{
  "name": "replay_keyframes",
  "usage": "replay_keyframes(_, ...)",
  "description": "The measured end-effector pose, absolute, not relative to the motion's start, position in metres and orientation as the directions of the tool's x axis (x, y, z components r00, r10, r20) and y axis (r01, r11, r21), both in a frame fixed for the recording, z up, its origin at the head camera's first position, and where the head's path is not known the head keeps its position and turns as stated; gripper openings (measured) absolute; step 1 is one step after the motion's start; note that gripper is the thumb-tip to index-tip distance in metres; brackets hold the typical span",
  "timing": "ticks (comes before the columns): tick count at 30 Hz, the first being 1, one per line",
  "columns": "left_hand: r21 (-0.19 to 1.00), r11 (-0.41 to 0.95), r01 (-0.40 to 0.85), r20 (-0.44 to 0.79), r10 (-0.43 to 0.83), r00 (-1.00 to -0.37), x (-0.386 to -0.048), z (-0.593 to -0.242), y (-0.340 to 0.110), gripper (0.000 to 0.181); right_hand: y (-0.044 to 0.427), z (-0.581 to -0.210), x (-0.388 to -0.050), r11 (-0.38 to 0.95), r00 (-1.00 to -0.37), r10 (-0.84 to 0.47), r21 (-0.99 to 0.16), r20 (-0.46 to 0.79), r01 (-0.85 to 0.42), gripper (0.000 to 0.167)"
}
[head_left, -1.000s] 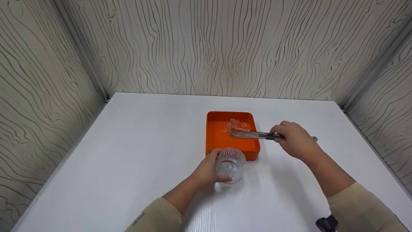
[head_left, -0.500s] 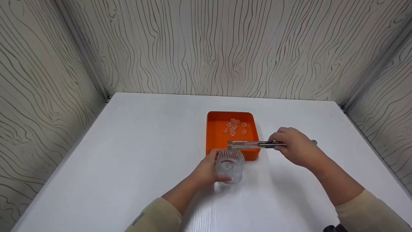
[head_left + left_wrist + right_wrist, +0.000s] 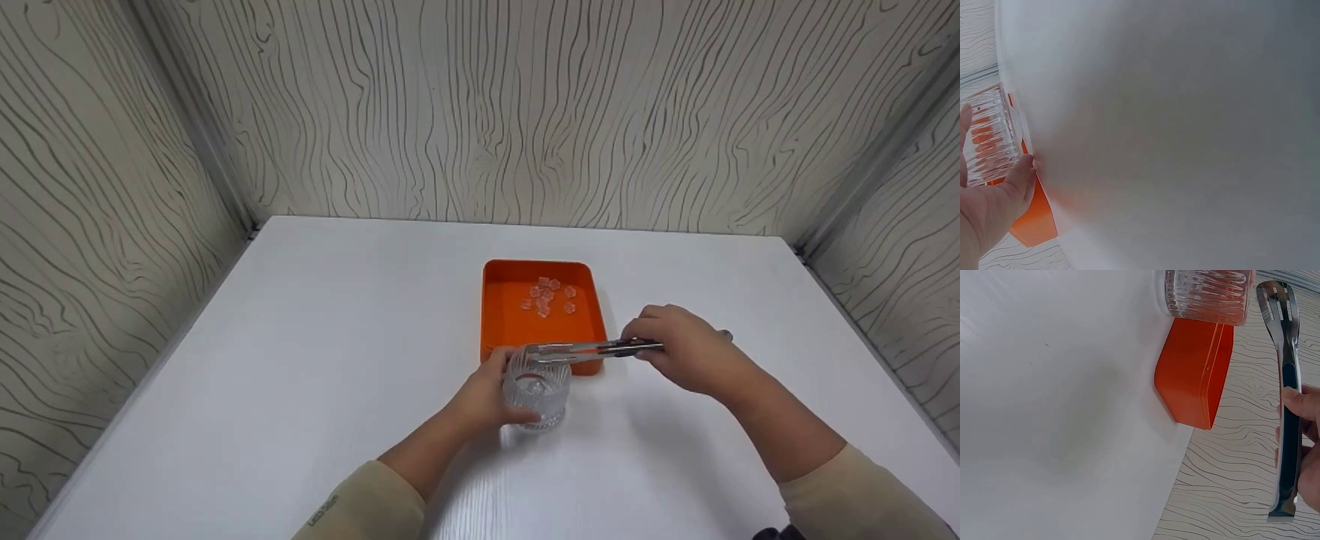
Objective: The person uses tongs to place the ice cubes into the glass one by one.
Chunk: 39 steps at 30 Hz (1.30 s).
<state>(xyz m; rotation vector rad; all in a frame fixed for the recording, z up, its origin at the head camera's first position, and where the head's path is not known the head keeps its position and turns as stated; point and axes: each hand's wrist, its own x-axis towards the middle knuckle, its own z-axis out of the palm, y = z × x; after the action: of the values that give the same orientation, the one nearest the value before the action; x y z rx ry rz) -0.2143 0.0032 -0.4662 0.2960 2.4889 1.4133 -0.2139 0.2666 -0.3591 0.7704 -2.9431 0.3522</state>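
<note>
A clear ribbed glass [image 3: 546, 396] stands on the white table; my left hand [image 3: 476, 397] grips its left side, thumb at the front. In my right hand [image 3: 691, 351] are metal tongs [image 3: 592, 350] with dark handles, held nearly level, their slotted tips over the glass's mouth. Whether the tips hold a piece is too small to tell. Just behind the glass, an orange tray [image 3: 499, 322] bears several small clear pieces [image 3: 544, 295]. In the right wrist view the tongs [image 3: 1289, 410] are above the rim of the glass [image 3: 1207, 295]. The left wrist view has my fingers round the glass [image 3: 994, 138].
The white table [image 3: 337, 322] extends on both sides of the tray. Wood-grain panels [image 3: 480, 112] enclose it at the back, left and right. A small dark object [image 3: 780, 534] shows at the bottom edge near the right sleeve.
The tongs in my right hand have moved from among the clear pieces in the tray toward me, over the glass. My left hand still holds the glass in nearly the same place.
</note>
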Motion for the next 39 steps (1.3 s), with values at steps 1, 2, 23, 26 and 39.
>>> replay_keyframes(1, 0.861, 0.506, 0.042, -0.131, 0.302, -0.944, -0.214, -0.466, 0.003, 0.076, 0.266, -0.359, -0.214, 0.850, -0.874, -0.469, -0.202, 0.129, -0.486, 0.021)
replay_keyframes(2, 0.861, 0.507, 0.037, -0.136, 0.300, -0.944, -0.214, -0.466, 0.003, 0.077, 0.266, -0.360, -0.214, 0.853, -0.878, -0.463, -0.205, 0.124, -0.479, 0.021)
replay_keyframes(23, 0.864, 0.502, 0.038, -0.133, 0.302, -0.944, -0.215, -0.467, 0.003, 0.077, 0.267, -0.363, -0.214, 0.857, -0.896, -0.440, -0.269, 0.064, -0.440, 0.027)
replay_keyframes(26, 0.863, 0.501, 0.059, -0.117, 0.314, -0.942, -0.215, -0.468, 0.003, 0.078, 0.269, -0.362, -0.213, 0.847, -0.884, -0.460, -0.260, 0.078, -0.464, 0.028)
replay_keyframes(39, 0.847, 0.530, 0.039, -0.143, 0.296, -0.944, -0.215, -0.467, 0.002, 0.078, 0.280, -0.361, -0.220, 0.853, -0.887, -0.452, -0.246, 0.090, -0.460, 0.025)
